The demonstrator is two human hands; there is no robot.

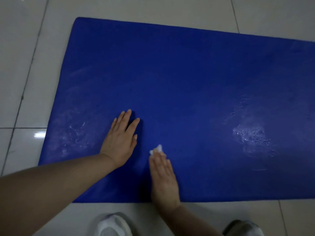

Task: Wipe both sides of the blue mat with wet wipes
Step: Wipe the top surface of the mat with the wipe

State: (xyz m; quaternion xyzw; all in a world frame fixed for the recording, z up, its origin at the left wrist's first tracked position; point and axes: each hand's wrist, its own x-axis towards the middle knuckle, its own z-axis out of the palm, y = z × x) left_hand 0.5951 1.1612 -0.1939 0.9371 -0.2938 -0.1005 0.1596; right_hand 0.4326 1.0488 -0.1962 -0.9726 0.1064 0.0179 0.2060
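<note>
Nearest, the right hand (164, 178) pressed a crumpled wet wipe (157, 149) flat under its extended fingers, on the blue mat (187, 82) spread over the floor tiles (20, 48); beyond, the left hand (121, 138) lay splayed, gripping nothing, steadying it; upper-side wiping looked underway; next, probably sweeping toward the smudged patches.

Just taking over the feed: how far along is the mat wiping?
Shiny wet patches on the blue mat, near its left and right ends, suggest those areas are already wiped. In hand: the right hand presses a white wet wipe on the near-centre strip while the left hand lies flat on the mat. The far half looks dry, and the underside cannot be judged.
</note>
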